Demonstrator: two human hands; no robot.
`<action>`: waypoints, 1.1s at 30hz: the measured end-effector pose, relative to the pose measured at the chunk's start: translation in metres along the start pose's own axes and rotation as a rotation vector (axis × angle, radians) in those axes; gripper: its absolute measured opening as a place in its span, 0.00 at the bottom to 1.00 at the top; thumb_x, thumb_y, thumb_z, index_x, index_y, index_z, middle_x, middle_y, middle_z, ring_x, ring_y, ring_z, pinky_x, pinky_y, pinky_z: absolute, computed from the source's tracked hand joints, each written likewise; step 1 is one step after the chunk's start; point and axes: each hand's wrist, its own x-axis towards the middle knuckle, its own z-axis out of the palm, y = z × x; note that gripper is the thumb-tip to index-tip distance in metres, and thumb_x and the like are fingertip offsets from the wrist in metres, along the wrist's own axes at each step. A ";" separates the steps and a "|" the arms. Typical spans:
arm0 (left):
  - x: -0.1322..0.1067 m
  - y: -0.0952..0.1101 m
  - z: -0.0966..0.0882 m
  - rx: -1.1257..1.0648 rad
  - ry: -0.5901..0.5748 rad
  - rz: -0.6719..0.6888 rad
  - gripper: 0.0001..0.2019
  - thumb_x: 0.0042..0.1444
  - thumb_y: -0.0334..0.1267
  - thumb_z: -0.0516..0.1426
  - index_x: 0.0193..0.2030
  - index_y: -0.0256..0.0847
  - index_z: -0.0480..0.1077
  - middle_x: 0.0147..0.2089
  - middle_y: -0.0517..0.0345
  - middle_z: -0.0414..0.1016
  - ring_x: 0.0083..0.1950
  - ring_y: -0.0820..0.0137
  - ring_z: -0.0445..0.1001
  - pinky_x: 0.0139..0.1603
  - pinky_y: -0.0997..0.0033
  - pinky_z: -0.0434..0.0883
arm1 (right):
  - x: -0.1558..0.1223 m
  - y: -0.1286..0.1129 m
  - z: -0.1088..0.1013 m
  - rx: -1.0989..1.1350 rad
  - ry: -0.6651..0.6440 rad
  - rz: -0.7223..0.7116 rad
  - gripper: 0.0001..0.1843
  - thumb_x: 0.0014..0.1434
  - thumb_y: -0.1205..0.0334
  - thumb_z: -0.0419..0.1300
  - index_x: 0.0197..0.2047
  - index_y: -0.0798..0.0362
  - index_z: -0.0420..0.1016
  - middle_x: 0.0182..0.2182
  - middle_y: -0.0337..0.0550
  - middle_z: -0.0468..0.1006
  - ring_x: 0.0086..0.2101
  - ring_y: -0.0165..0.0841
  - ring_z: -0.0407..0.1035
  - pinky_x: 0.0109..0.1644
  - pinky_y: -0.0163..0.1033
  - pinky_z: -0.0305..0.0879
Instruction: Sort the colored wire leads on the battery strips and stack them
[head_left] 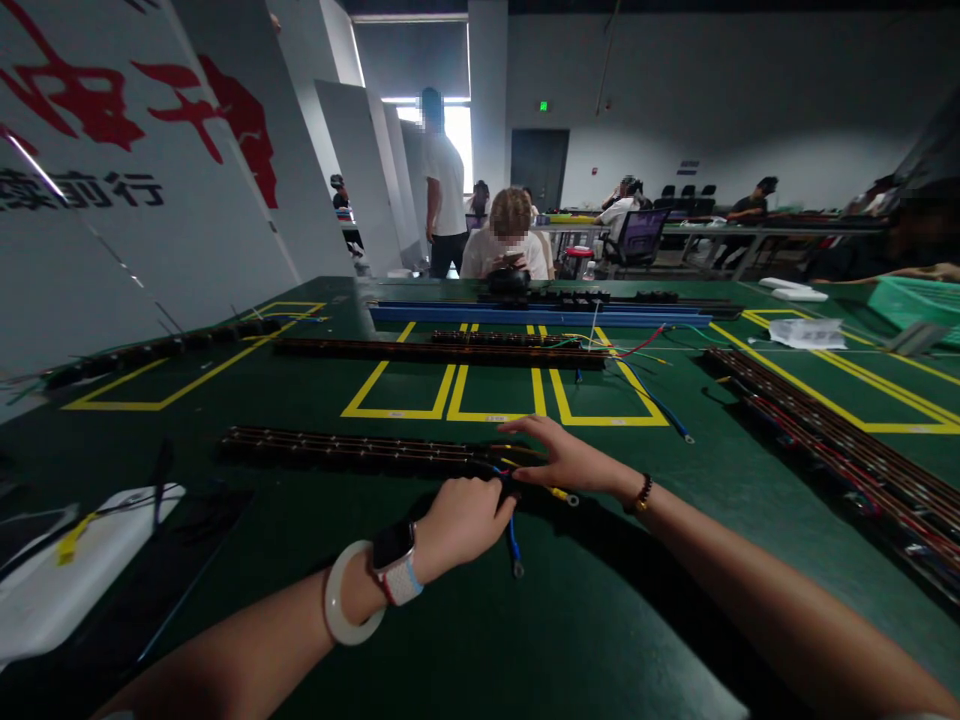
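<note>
A long dark strip with copper-coloured lines [345, 447] lies crosswise on the green table, with wires coming out of its right end. My left hand [461, 520] is closed at that end, thumb and fingers around the wires. A blue wire with a ring terminal [515, 555] hangs out below its thumb. Just to the right, my right hand [577, 462] has its thumb and fingers apart over the same wire bundle. Below its palm a yellow-sleeved ring terminal [566, 496] pokes out. The fingertips of my left hand are partly hidden.
Yellow tape outlines [495, 418] mark the green table [637, 600]. Behind lie another strip [450, 351] and a blue rail [540, 315]. More strips [840, 440] lie right; a white case [112, 570] is left, a green basket [915, 305] far right. A person [510, 240] sits opposite.
</note>
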 end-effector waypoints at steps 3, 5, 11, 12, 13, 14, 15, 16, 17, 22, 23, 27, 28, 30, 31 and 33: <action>0.001 0.000 -0.002 -0.031 -0.027 -0.048 0.21 0.58 0.55 0.48 0.32 0.40 0.70 0.27 0.52 0.70 0.29 0.63 0.70 0.37 0.65 0.62 | -0.001 0.010 -0.002 -0.110 -0.024 0.186 0.32 0.48 0.51 0.66 0.54 0.57 0.68 0.46 0.51 0.72 0.44 0.38 0.67 0.47 0.41 0.63; 0.003 0.000 -0.003 -0.061 -0.049 -0.082 0.21 0.58 0.56 0.47 0.34 0.40 0.69 0.29 0.53 0.71 0.29 0.64 0.70 0.35 0.67 0.62 | 0.000 0.014 -0.002 -0.080 -0.146 0.301 0.28 0.49 0.46 0.64 0.46 0.58 0.74 0.36 0.47 0.76 0.33 0.33 0.68 0.34 0.35 0.63; 0.009 0.003 -0.007 -0.367 -0.228 -0.198 0.23 0.58 0.56 0.47 0.45 0.38 0.66 0.35 0.53 0.73 0.30 0.68 0.70 0.29 0.71 0.62 | 0.002 0.013 0.004 -0.082 -0.272 0.277 0.24 0.55 0.44 0.57 0.28 0.60 0.76 0.18 0.35 0.65 0.21 0.24 0.52 0.23 0.31 0.45; 0.009 0.004 -0.007 -0.463 -0.249 -0.204 0.22 0.59 0.55 0.47 0.46 0.37 0.65 0.38 0.51 0.73 0.31 0.69 0.70 0.29 0.72 0.63 | 0.002 0.011 0.006 -0.092 -0.251 0.263 0.23 0.56 0.46 0.57 0.27 0.61 0.75 0.18 0.34 0.64 0.21 0.23 0.52 0.23 0.31 0.45; 0.010 0.005 -0.007 -0.563 -0.252 -0.207 0.21 0.59 0.53 0.47 0.47 0.36 0.64 0.42 0.49 0.72 0.33 0.70 0.70 0.29 0.72 0.64 | 0.001 0.010 0.008 -0.105 -0.223 0.254 0.21 0.57 0.49 0.57 0.27 0.61 0.75 0.18 0.35 0.64 0.21 0.24 0.52 0.23 0.31 0.45; 0.010 0.007 -0.007 -0.666 -0.242 -0.204 0.20 0.59 0.51 0.48 0.48 0.35 0.63 0.45 0.48 0.71 0.36 0.69 0.70 0.31 0.72 0.66 | 0.001 0.008 0.010 -0.128 -0.191 0.250 0.19 0.58 0.52 0.57 0.27 0.60 0.75 0.19 0.36 0.66 0.21 0.24 0.53 0.24 0.31 0.45; 0.009 0.009 -0.007 -0.766 -0.225 -0.200 0.19 0.60 0.49 0.49 0.49 0.35 0.63 0.47 0.47 0.70 0.40 0.69 0.71 0.35 0.71 0.67 | 0.000 0.006 0.012 -0.164 -0.159 0.251 0.17 0.58 0.55 0.57 0.27 0.60 0.76 0.19 0.36 0.67 0.21 0.24 0.54 0.24 0.31 0.45; 0.009 0.010 -0.006 -0.862 -0.208 -0.194 0.18 0.60 0.47 0.49 0.49 0.35 0.64 0.49 0.46 0.70 0.43 0.69 0.71 0.41 0.70 0.68 | 0.000 0.003 0.013 -0.217 -0.129 0.257 0.16 0.58 0.57 0.57 0.26 0.59 0.76 0.19 0.37 0.68 0.21 0.24 0.55 0.24 0.32 0.45; 0.009 0.011 -0.005 -0.950 -0.194 -0.188 0.17 0.60 0.45 0.50 0.49 0.35 0.64 0.50 0.46 0.70 0.46 0.68 0.70 0.46 0.68 0.67 | -0.001 0.000 0.014 -0.283 -0.105 0.263 0.15 0.58 0.58 0.57 0.26 0.58 0.76 0.19 0.38 0.69 0.21 0.25 0.56 0.24 0.32 0.45; 0.008 0.011 0.009 -1.315 -0.162 -0.200 0.12 0.60 0.37 0.53 0.50 0.39 0.65 0.55 0.49 0.68 0.54 0.68 0.68 0.59 0.63 0.62 | -0.003 -0.020 0.017 -0.583 -0.064 0.303 0.14 0.60 0.59 0.54 0.29 0.54 0.77 0.23 0.45 0.75 0.24 0.30 0.66 0.26 0.34 0.49; 0.008 0.010 0.012 -1.396 -0.175 -0.210 0.11 0.60 0.36 0.52 0.49 0.40 0.64 0.54 0.49 0.69 0.54 0.68 0.69 0.59 0.62 0.62 | -0.003 -0.024 0.017 -0.619 -0.063 0.305 0.14 0.60 0.60 0.53 0.30 0.54 0.77 0.25 0.46 0.77 0.25 0.32 0.69 0.27 0.34 0.51; 0.009 0.011 0.019 -1.631 -0.255 -0.289 0.08 0.63 0.33 0.48 0.47 0.38 0.64 0.48 0.48 0.73 0.50 0.67 0.72 0.58 0.57 0.63 | -0.003 -0.034 0.018 -0.707 -0.064 0.311 0.14 0.61 0.62 0.51 0.33 0.54 0.78 0.29 0.50 0.79 0.28 0.37 0.72 0.29 0.35 0.57; 0.010 0.012 0.019 -1.651 -0.260 -0.305 0.08 0.63 0.33 0.47 0.46 0.37 0.64 0.47 0.48 0.73 0.50 0.67 0.73 0.58 0.57 0.64 | -0.003 -0.035 0.019 -0.725 -0.078 0.313 0.15 0.62 0.62 0.51 0.34 0.54 0.78 0.29 0.50 0.79 0.28 0.38 0.72 0.29 0.36 0.59; 0.012 0.013 0.019 -1.669 -0.265 -0.324 0.09 0.63 0.32 0.46 0.45 0.35 0.65 0.46 0.48 0.74 0.50 0.67 0.73 0.57 0.58 0.64 | -0.003 -0.035 0.023 -0.764 -0.120 0.305 0.15 0.62 0.63 0.50 0.33 0.55 0.78 0.28 0.51 0.78 0.27 0.39 0.72 0.29 0.37 0.60; 0.013 0.012 0.020 -1.678 -0.264 -0.331 0.09 0.63 0.31 0.46 0.45 0.35 0.65 0.45 0.48 0.74 0.49 0.67 0.73 0.57 0.59 0.65 | -0.003 -0.035 0.025 -0.786 -0.139 0.285 0.15 0.62 0.65 0.50 0.33 0.56 0.78 0.28 0.52 0.78 0.27 0.39 0.72 0.29 0.38 0.61; 0.015 0.011 0.022 -1.696 -0.246 -0.344 0.09 0.63 0.30 0.46 0.43 0.35 0.65 0.43 0.49 0.74 0.47 0.68 0.74 0.56 0.60 0.66 | -0.004 -0.033 0.032 -0.831 -0.145 0.208 0.12 0.60 0.67 0.52 0.34 0.58 0.77 0.31 0.53 0.77 0.30 0.39 0.71 0.31 0.39 0.62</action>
